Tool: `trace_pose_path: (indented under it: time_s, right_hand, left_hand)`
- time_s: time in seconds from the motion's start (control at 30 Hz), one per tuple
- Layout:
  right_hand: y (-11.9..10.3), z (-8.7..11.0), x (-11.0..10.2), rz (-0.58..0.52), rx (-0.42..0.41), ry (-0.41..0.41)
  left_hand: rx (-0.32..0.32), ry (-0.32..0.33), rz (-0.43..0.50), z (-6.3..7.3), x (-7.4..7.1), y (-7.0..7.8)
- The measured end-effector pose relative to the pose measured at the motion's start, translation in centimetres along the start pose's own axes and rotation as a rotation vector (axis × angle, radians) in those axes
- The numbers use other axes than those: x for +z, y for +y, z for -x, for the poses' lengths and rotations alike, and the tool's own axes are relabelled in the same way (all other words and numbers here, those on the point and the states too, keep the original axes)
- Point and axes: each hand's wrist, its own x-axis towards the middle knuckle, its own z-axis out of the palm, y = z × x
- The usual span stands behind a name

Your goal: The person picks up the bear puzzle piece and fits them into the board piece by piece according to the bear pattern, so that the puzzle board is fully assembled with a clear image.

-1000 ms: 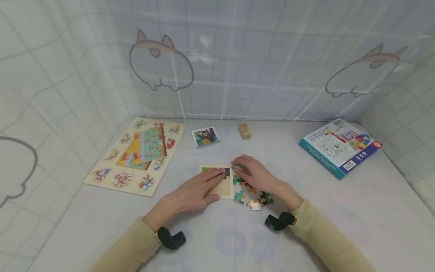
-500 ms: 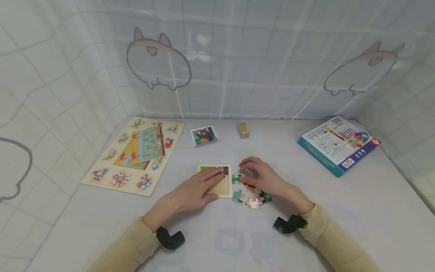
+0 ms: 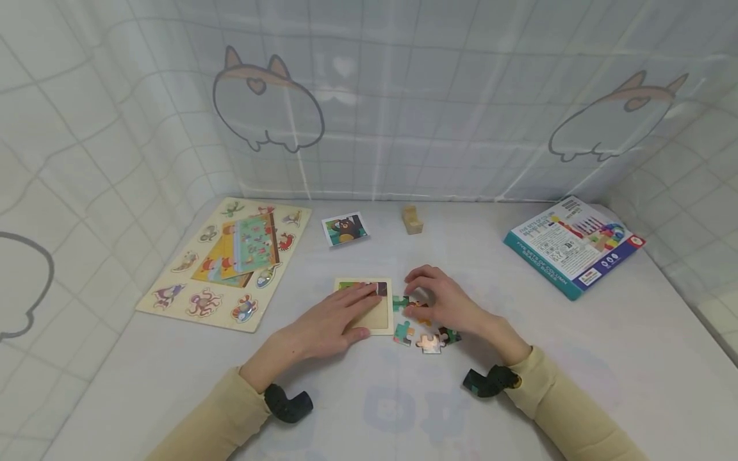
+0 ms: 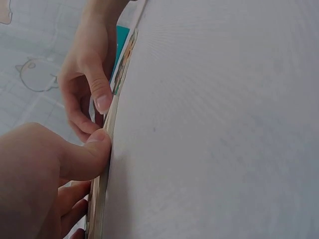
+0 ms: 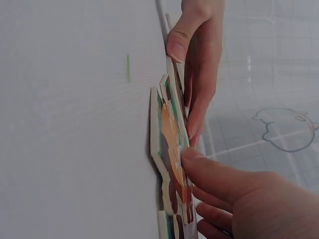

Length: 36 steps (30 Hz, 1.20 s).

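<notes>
My left hand lies with extended fingers across a small square wooden puzzle tray, its thumb at the near edge. Beyond the fingers, dark and green picture pieces fill the top strip of the tray; bare wood shows below. My right hand is arched over loose jigsaw pieces just right of the tray, thumb and index finger apart. In the right wrist view its thumb tip touches the edge of an orange-and-green piece. Closer to me lie a teal piece and a pale piece.
A bear picture card and a small notched wooden block lie behind the tray. To the left is a sea-animal board with two picture sheets on it. A teal-edged box lies at right.
My right hand has drawn back rightward from the tray's edge, uncovering a green piece, then shifted only slightly. The left hand stays on the tray.
</notes>
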Motion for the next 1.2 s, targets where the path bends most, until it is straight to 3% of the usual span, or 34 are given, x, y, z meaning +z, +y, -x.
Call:
trace_pose_path:
  time_s: [0.53,0.87,1.03,1.2]
  right_hand:
    - [0.2,0.0,0.2,0.022,-0.067,0.027]
    - [0.5,0.1,0.0,0.033,-0.081,0.038]
    - [0.6,0.1,0.0,0.015,-0.064,0.041]
    - [0.7,0.1,0.2,0.015,-0.086,0.039]
  left_hand:
    - [0.003,0.026,-0.020,-0.1,0.1,0.3]
    - [-0.025,0.117,0.101,-0.3,0.3,0.2]
    - [-0.074,0.132,0.151,0.4,0.1,0.1]
    - [-0.169,0.138,0.104,2.1,-0.5,-0.6]
